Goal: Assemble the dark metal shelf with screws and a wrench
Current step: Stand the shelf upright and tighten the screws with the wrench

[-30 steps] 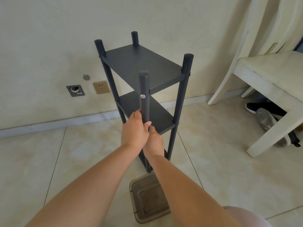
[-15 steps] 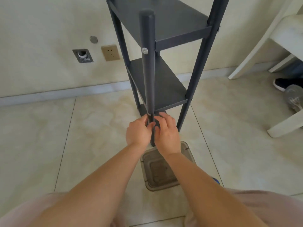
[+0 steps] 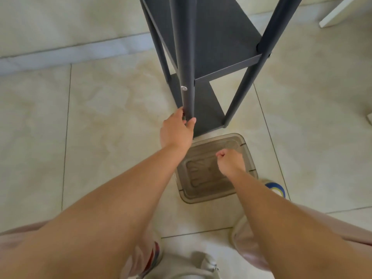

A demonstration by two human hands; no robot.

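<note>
A translucent grey-brown plastic lid [image 3: 203, 190] is seen lying flat on the pale tiled floor [image 3: 104, 121], just right of centre. At 4 o'clock from it, close by, a blue and yellow roll [image 3: 276, 189] is partly seen. A pale baseboard [image 3: 70, 55] runs across at 10 o'clock. A white furniture leg [image 3: 340, 15] is glimpsed at 2 o'clock.

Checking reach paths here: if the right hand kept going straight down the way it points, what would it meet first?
Most likely the translucent plastic lid on the floor: the curled right hand hovers directly above it, though the gap between them is unclear.
</note>
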